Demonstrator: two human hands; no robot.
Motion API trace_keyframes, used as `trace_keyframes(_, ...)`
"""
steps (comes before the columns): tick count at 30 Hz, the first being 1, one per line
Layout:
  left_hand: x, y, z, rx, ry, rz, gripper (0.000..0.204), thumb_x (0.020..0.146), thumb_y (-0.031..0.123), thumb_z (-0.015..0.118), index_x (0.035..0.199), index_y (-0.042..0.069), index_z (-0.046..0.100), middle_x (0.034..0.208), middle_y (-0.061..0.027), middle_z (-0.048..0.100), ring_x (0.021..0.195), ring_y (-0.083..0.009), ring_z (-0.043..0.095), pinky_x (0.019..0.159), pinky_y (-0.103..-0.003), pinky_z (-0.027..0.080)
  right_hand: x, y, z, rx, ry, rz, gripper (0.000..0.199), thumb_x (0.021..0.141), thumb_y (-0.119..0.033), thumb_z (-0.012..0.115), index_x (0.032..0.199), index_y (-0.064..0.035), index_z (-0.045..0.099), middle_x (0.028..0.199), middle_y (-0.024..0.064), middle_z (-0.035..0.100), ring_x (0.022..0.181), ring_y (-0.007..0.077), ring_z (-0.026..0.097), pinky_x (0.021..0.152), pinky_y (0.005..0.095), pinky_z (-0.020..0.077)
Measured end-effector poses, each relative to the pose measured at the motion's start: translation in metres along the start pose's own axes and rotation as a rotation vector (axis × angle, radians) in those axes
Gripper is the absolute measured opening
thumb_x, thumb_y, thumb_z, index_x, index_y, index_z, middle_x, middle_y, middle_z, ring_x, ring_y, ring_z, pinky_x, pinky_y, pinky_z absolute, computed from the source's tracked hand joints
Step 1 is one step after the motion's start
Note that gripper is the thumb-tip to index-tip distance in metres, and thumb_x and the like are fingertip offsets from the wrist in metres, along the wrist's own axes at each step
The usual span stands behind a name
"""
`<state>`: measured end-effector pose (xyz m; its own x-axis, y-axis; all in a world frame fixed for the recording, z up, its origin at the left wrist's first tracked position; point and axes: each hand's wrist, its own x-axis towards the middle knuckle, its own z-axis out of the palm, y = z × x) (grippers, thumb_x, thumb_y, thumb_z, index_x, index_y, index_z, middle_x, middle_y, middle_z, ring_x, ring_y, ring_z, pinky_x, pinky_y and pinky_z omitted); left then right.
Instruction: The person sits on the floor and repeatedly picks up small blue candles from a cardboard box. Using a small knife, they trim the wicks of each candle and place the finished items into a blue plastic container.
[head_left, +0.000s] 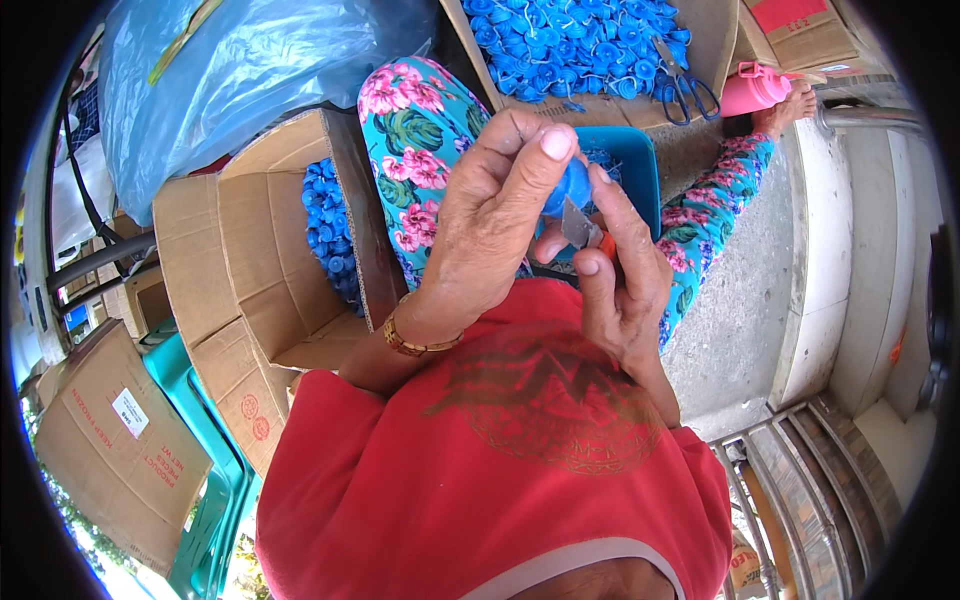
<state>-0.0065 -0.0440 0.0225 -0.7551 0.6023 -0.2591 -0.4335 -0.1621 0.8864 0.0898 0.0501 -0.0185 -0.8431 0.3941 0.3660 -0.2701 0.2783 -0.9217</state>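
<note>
Above my lap, my left hand [490,195] pinches a small blue plastic piece [569,190] between thumb and fingers. In my right hand [632,270] is a knife with an orange handle [606,245] and a short, wide metal blade [577,224]. The blade lies right by the lower side of the blue piece; whether it cuts in, I cannot tell. Just beyond my hands, between my legs, stands a teal bin [648,178] with blue scraps inside, partly hidden by my fingers.
A cardboard box [728,60] full of blue plastic pieces [570,45] lies ahead, dark-handled scissors [682,85] at its right edge. Another open carton [270,230] at my left holds more. A pink bottle [755,90] stands by my foot; a blue plastic bag [260,80] fills the far left.
</note>
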Motion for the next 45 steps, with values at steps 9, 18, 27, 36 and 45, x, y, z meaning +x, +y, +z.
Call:
trace_keyframes(9,0.002,-0.007,0.0,-0.058,-0.024,0.001,0.027,0.096,0.034,0.044,0.092,0.008,0.05,0.081,-0.0044,0.057,0.047,-0.0033,0.039,0.051,-0.015,0.044,0.004,-0.001,-0.003,-0.086,0.027,-0.053,0.041,0.083,-0.003,0.059,0.124,-0.0036,0.053,0.08,0.0138,0.059,0.058,0.0207,0.051,0.053,0.0298,0.0428)
trace_keyframes(18,0.003,-0.008,-0.007,-0.058,-0.106,0.043,0.023,0.098,0.028,0.042,0.091,0.007,0.049,0.072,-0.0027,0.054,0.043,-0.0024,0.03,0.049,-0.015,0.04,0.001,0.007,-0.008,0.067,-0.022,0.092,0.035,0.089,-0.009,0.054,0.123,-0.0027,0.054,0.085,0.0091,0.062,0.06,0.0128,0.048,0.056,0.0265,0.0426)
trace_keyframes(27,-0.038,0.073,-0.113,1.878,0.645,0.143,0.021,0.085,0.029,0.062,0.089,0.008,0.063,0.097,-0.0091,0.064,0.083,-0.0234,0.062,0.064,-0.037,0.049,-0.024,0.029,-0.036,0.204,0.154,0.483,0.043,0.097,-0.022,0.044,0.133,-0.0011,0.041,0.068,-0.0026,0.042,0.052,0.0021,0.035,0.044,0.0168,0.0274)
trace_keyframes(36,0.087,-0.03,-0.056,1.367,0.049,0.503,0.03,0.082,0.026,0.063,0.1,0.003,0.064,0.104,-0.0164,0.06,0.096,-0.0322,0.058,0.082,-0.038,0.047,-0.022,0.023,-0.032,0.045,0.1,0.625,0.033,0.094,-0.021,0.049,0.121,-0.0025,0.053,0.069,-0.0017,0.047,0.063,0.0055,0.039,0.055,0.0205,0.0329)
trace_keyframes(45,0.269,-0.143,-0.07,1.742,0.182,0.205,0.028,0.078,0.011,0.061,0.104,0.001,0.055,0.109,-0.0194,0.053,0.093,-0.0373,0.061,0.082,-0.045,0.049,-0.037,0.019,-0.04,-0.084,0.081,0.7,0.031,0.094,-0.023,0.05,0.115,-0.0003,0.056,0.079,0.0094,0.061,0.071,0.0123,0.053,0.064,0.0267,0.0441)
